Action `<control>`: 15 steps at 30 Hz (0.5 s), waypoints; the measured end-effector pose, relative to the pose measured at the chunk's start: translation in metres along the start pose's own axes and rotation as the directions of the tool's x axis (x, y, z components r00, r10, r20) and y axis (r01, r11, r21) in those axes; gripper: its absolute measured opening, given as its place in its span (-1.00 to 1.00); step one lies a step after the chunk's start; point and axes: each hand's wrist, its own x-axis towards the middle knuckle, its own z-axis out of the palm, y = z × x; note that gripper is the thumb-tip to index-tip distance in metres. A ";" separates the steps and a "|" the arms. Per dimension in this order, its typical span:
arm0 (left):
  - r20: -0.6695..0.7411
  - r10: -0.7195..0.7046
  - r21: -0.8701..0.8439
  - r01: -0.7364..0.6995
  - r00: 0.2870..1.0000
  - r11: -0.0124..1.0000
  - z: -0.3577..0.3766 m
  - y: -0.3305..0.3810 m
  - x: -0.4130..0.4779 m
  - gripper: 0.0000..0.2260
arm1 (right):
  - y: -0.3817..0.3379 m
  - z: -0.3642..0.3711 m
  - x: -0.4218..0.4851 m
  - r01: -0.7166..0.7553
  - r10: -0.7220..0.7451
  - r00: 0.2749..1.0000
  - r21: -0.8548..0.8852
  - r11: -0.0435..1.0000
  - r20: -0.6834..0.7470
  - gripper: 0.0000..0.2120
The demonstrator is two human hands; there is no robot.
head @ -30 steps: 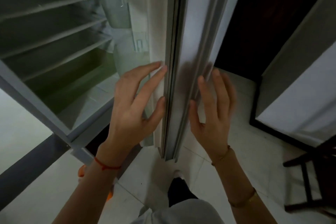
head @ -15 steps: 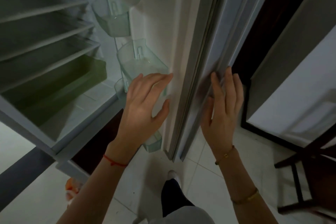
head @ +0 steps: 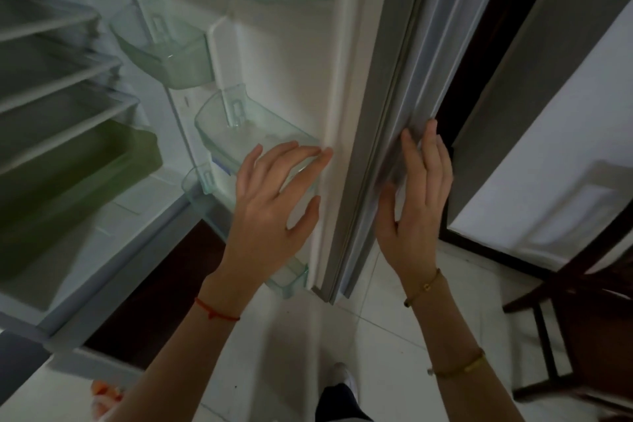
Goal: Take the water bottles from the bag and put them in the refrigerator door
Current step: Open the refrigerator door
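The refrigerator door (head: 370,86) stands open edge-on in front of me. Its inner side carries clear plastic door bins: an upper bin (head: 171,55), a middle bin (head: 236,137) and a lower bin (head: 291,279), all without bottles. My left hand (head: 274,205) is flat, fingers apart, its fingertips touching the door's inner edge in front of the middle bin. My right hand (head: 414,195) lies flat against the door's outer face with its fingers on the edge, holding nothing. No water bottles and no bag are in view.
The refrigerator interior (head: 68,120) at left has white shelves and a green drawer (head: 78,178). A dark wooden chair (head: 575,312) stands at right on the white tiled floor (head: 383,336). An orange object (head: 102,394) lies on the floor at lower left.
The door has swung further open to the right, showing more of the door bins. Both hands moved right with it, staying on the door's edge.
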 end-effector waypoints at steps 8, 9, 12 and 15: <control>-0.043 0.003 0.051 -0.001 0.999 0.999 0.057 0.012 0.037 -0.59 | 0.067 0.003 0.038 -0.012 0.007 0.997 0.076 0.997 0.071 -0.48; -0.046 -0.001 0.059 0.003 0.999 0.998 0.065 0.014 0.043 -0.59 | 0.077 0.004 0.043 -0.011 0.004 0.997 0.080 0.997 0.079 -0.48; -0.048 -0.011 0.099 0.015 0.999 0.995 0.089 0.017 0.059 -0.58 | 0.107 0.010 0.058 -0.016 0.006 0.993 0.088 0.996 0.115 -0.46; -0.049 -0.019 0.137 0.026 0.999 0.990 0.112 0.019 0.073 -0.59 | 0.135 0.018 0.072 -0.033 0.016 0.987 0.107 0.994 0.159 -0.44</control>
